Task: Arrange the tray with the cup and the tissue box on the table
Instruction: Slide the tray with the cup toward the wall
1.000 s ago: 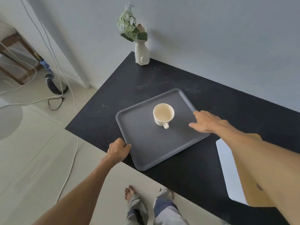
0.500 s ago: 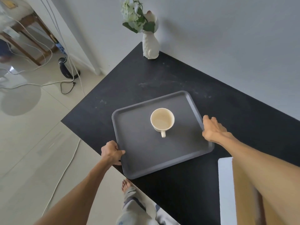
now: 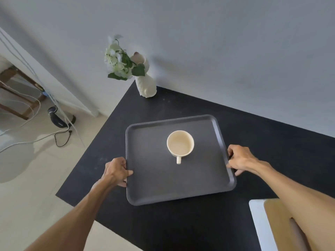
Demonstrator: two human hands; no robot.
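Note:
A dark grey tray (image 3: 154, 189) lies on the black table (image 3: 262, 142), squared toward me. A cream cup (image 3: 180, 144) stands upright near the tray's middle, its handle pointing at me. My left hand (image 3: 116, 171) grips the tray's left rim, thumb on top. My right hand (image 3: 239, 157) grips the right rim. The tissue box (image 3: 272, 220), white with a tan top, sits at the table's near right corner, partly hidden by my right forearm.
A white vase (image 3: 146, 86) with white flowers stands at the table's far left corner against the wall. Left of the table is tiled floor with cables (image 3: 61, 138) and a wooden stool. The table's left edge runs close to my left hand.
The tray has turned clockwise and now sits squarer to me. My right hand went from resting flat on the rim to gripping it. My left hand slid along the left rim.

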